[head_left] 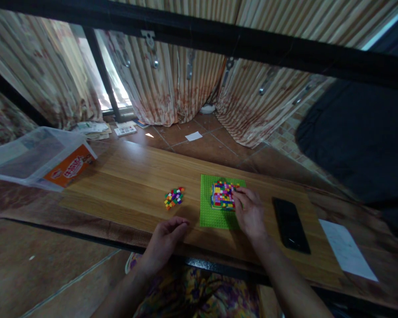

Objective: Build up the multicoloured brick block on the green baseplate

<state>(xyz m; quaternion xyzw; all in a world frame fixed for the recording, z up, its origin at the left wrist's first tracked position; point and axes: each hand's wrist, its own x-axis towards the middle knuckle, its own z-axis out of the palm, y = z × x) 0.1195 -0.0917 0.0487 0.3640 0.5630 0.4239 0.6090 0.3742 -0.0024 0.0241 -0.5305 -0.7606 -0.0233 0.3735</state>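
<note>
A green baseplate lies on the wooden table. On its far right part stands a block of small multicoloured bricks. My right hand rests on the plate with its fingertips pressed against the right side of that block. A loose pile of small coloured bricks lies left of the plate. My left hand rests at the table's near edge, fingers loosely curled, nothing seen in it.
A black phone lies right of my right hand, and a white sheet of paper lies further right. A clear plastic box with an orange label sits at the table's far left. Curtains and a tiled floor lie beyond.
</note>
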